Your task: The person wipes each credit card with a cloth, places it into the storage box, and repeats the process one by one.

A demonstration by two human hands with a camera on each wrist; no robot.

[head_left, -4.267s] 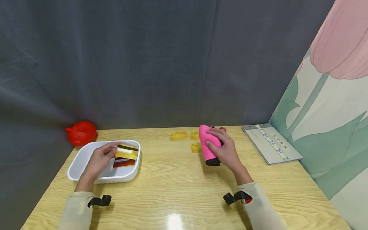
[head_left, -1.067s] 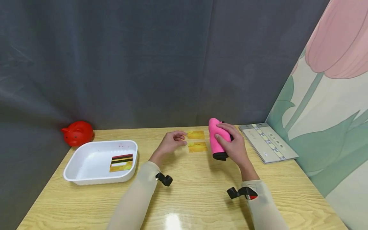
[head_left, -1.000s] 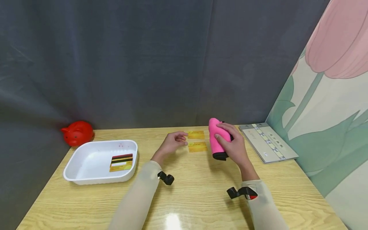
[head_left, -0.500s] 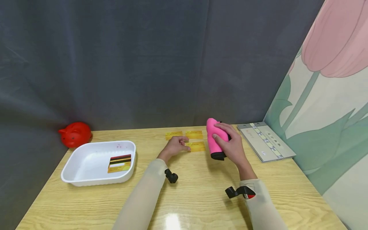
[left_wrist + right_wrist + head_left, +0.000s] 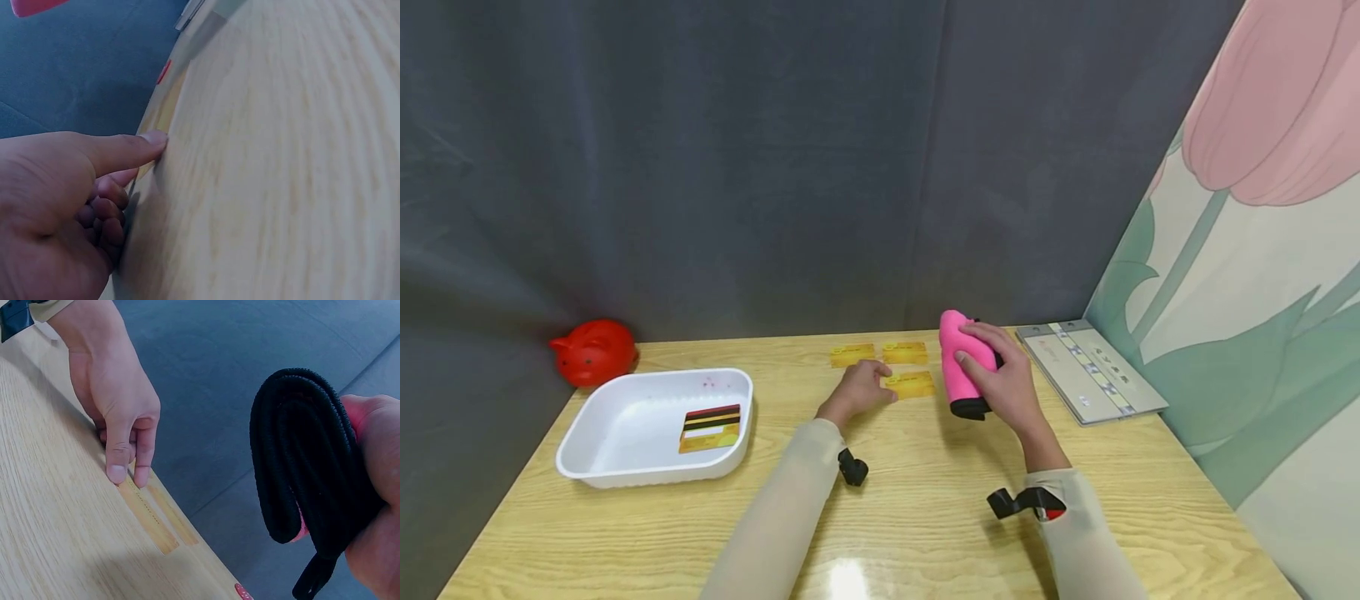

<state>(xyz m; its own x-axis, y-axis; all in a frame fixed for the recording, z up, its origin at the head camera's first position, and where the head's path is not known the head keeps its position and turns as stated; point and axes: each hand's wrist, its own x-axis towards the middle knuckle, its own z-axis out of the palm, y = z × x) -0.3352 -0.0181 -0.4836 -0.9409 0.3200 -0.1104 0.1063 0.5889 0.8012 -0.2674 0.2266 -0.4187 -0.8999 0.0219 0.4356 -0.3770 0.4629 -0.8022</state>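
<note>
In the head view, my left hand (image 5: 859, 390) reaches to the left end of the nearest yellow bank card (image 5: 912, 385), which lies flat on the table. The right wrist view shows its thumb and index finger at the card's two long edges, the other fingers curled under. My right hand (image 5: 1006, 379) grips a folded pink fabric item (image 5: 957, 358) with black trim, held above the table. In the right wrist view, its black folded end (image 5: 306, 462) and a small loop show. Two more yellow cards, a left card (image 5: 852, 355) and a right card (image 5: 905, 353), lie behind.
A white plastic tray (image 5: 580, 477) at the left holds a few overlapping cards (image 5: 710, 429). Behind it sits a red piggy bank (image 5: 597, 352). A grey booklet (image 5: 1090, 371) lies at the back right, beside the flower-painted wall. A dark curtain (image 5: 775, 183) hangs behind the table.
My left hand has left the tray, where it held a card seconds ago; it has just moved right and toward me, onto the nearest card. The right hand keeps its hold on the pink item.
</note>
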